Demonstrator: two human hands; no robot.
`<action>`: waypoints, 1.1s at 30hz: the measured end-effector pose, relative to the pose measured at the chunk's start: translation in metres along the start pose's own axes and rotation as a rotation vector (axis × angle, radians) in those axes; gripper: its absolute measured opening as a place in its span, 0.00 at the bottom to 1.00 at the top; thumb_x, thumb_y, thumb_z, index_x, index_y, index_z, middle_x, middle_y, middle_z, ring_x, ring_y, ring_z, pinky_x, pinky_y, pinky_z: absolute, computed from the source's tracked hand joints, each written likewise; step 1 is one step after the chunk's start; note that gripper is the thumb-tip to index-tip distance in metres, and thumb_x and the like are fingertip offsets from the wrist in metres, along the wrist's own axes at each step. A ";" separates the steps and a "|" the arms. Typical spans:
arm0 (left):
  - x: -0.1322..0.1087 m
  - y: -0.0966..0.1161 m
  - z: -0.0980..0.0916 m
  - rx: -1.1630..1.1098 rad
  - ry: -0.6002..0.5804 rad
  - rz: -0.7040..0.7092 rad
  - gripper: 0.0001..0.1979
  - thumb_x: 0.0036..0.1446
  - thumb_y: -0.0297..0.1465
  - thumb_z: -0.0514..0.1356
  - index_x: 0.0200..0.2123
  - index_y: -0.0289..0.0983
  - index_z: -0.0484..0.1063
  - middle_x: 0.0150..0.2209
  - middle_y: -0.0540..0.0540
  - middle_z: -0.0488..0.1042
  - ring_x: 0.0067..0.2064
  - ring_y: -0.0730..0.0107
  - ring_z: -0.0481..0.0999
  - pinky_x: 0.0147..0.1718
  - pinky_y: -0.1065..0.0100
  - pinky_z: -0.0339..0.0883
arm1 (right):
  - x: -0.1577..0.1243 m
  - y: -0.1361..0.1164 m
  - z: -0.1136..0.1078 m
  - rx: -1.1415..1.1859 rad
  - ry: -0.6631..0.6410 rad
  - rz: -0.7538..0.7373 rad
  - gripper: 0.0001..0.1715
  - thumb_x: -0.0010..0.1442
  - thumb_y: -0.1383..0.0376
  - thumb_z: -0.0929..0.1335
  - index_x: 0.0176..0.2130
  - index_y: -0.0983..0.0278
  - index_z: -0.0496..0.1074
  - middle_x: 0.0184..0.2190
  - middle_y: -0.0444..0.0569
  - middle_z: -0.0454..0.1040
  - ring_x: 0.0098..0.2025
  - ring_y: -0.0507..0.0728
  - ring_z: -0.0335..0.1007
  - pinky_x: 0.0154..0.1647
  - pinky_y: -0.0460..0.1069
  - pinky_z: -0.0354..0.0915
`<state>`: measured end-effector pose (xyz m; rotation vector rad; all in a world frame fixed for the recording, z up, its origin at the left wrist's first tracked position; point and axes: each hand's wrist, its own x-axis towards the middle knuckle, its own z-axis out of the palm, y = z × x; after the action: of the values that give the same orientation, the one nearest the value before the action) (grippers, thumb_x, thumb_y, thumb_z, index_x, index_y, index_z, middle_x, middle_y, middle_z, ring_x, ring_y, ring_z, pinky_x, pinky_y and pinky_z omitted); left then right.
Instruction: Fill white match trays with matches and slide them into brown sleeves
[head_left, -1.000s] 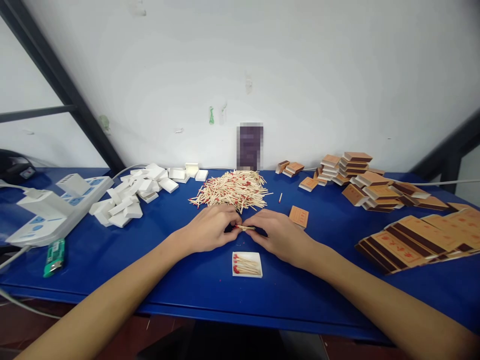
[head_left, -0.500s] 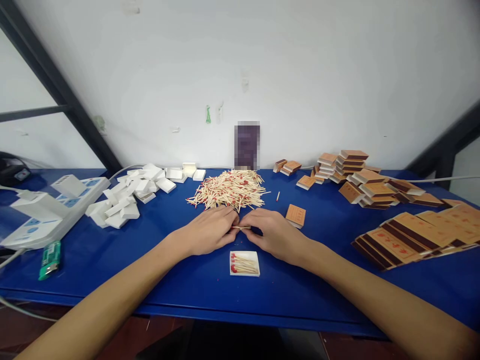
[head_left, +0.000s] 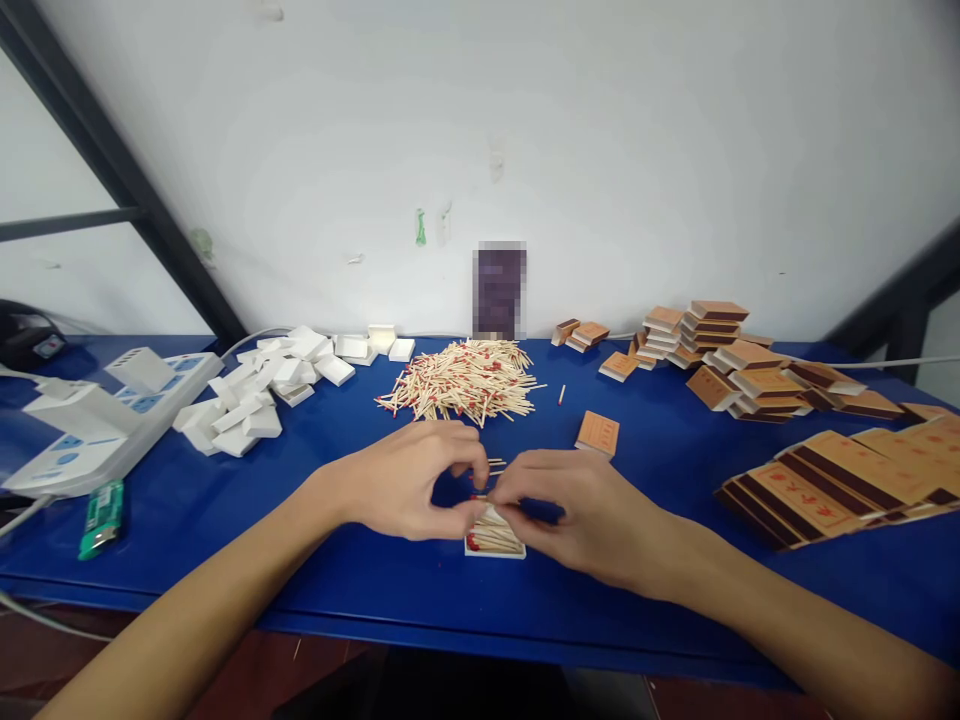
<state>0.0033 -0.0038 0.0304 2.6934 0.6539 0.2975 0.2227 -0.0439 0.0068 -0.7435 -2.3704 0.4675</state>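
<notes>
In the head view, a small white matchbox tray (head_left: 517, 553) lies in front of me with matches (head_left: 496, 538) in it, red heads to the left. My left hand (head_left: 420, 480) is over the tray's left side, thumb and forefinger apart, the thumb tip close to the matches. From the right, my right hand (head_left: 577, 505) reaches over the tray's far side, fingertips pinched on a match or several; the exact number is hidden. A few loose matches (head_left: 496, 464) lie on the table just behind the tray, between the hands.
Behind my hands is a big heap of matches (head_left: 465, 380). White empty trays (head_left: 262, 385) pile up at left, near a power strip (head_left: 97, 430) and a green lighter (head_left: 101, 520). Orange matchboxes (head_left: 750, 375) and flat stacked sleeves (head_left: 814, 485) are at right; one matchbox (head_left: 598, 434) lies nearer.
Both hands have come toward me from beside the heap to above the tray. More matches show in the tray, and a few loose ones are uncovered behind it. My left fingers have parted.
</notes>
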 end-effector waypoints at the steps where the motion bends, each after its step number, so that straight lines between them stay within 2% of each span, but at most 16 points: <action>1: -0.001 -0.002 -0.001 -0.022 0.010 0.014 0.08 0.62 0.34 0.54 0.38 0.36 0.70 0.33 0.49 0.69 0.36 0.69 0.68 0.38 0.67 0.61 | -0.002 -0.004 0.000 -0.014 -0.022 0.003 0.09 0.60 0.73 0.65 0.31 0.64 0.74 0.28 0.45 0.76 0.30 0.50 0.69 0.32 0.45 0.61; 4: 0.000 -0.010 0.002 0.039 0.065 -0.037 0.13 0.67 0.32 0.48 0.44 0.36 0.71 0.37 0.46 0.71 0.39 0.67 0.70 0.41 0.65 0.62 | -0.003 -0.009 0.002 -0.089 -0.078 0.019 0.09 0.59 0.73 0.67 0.29 0.63 0.74 0.26 0.44 0.75 0.32 0.52 0.68 0.37 0.48 0.59; 7: 0.003 -0.016 0.009 0.174 0.037 -0.066 0.14 0.68 0.36 0.51 0.47 0.37 0.72 0.40 0.45 0.71 0.42 0.64 0.71 0.42 0.64 0.62 | -0.003 -0.008 0.005 -0.161 -0.105 0.044 0.09 0.57 0.73 0.68 0.26 0.62 0.74 0.22 0.43 0.72 0.32 0.54 0.65 0.37 0.51 0.54; 11: 0.007 -0.017 0.017 0.244 0.008 -0.061 0.16 0.64 0.43 0.57 0.44 0.37 0.73 0.38 0.45 0.70 0.40 0.63 0.71 0.41 0.64 0.62 | -0.002 -0.008 0.007 -0.202 -0.152 0.089 0.10 0.56 0.72 0.68 0.26 0.62 0.74 0.22 0.42 0.72 0.33 0.54 0.64 0.37 0.51 0.51; 17: 0.009 -0.018 0.020 0.152 0.018 -0.166 0.09 0.66 0.35 0.55 0.38 0.36 0.70 0.37 0.47 0.70 0.38 0.66 0.70 0.38 0.66 0.61 | -0.003 -0.009 0.003 -0.180 -0.198 0.093 0.08 0.55 0.71 0.69 0.26 0.61 0.74 0.22 0.41 0.72 0.35 0.54 0.63 0.41 0.53 0.51; 24: 0.005 -0.017 0.010 0.152 -0.084 -0.202 0.02 0.59 0.27 0.57 0.33 0.36 0.69 0.34 0.48 0.70 0.38 0.67 0.68 0.38 0.67 0.61 | -0.006 -0.007 0.002 -0.149 -0.124 0.022 0.07 0.60 0.64 0.68 0.32 0.62 0.76 0.31 0.46 0.76 0.37 0.55 0.66 0.43 0.53 0.55; 29: 0.002 -0.012 0.005 0.144 -0.129 -0.210 0.01 0.53 0.26 0.58 0.30 0.36 0.70 0.32 0.49 0.71 0.35 0.68 0.69 0.35 0.68 0.60 | -0.005 -0.006 0.003 -0.155 -0.187 0.012 0.05 0.60 0.65 0.68 0.34 0.61 0.75 0.38 0.47 0.75 0.42 0.56 0.66 0.47 0.54 0.56; 33: 0.001 -0.010 0.002 0.130 -0.174 -0.244 0.00 0.48 0.27 0.59 0.27 0.37 0.70 0.28 0.50 0.72 0.31 0.68 0.70 0.31 0.68 0.59 | -0.003 -0.005 0.003 -0.161 -0.235 0.053 0.09 0.62 0.67 0.66 0.30 0.62 0.73 0.40 0.48 0.74 0.41 0.56 0.65 0.47 0.54 0.57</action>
<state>0.0013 0.0043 0.0247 2.6822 0.9651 -0.0442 0.2208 -0.0495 0.0056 -0.8667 -2.6372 0.4087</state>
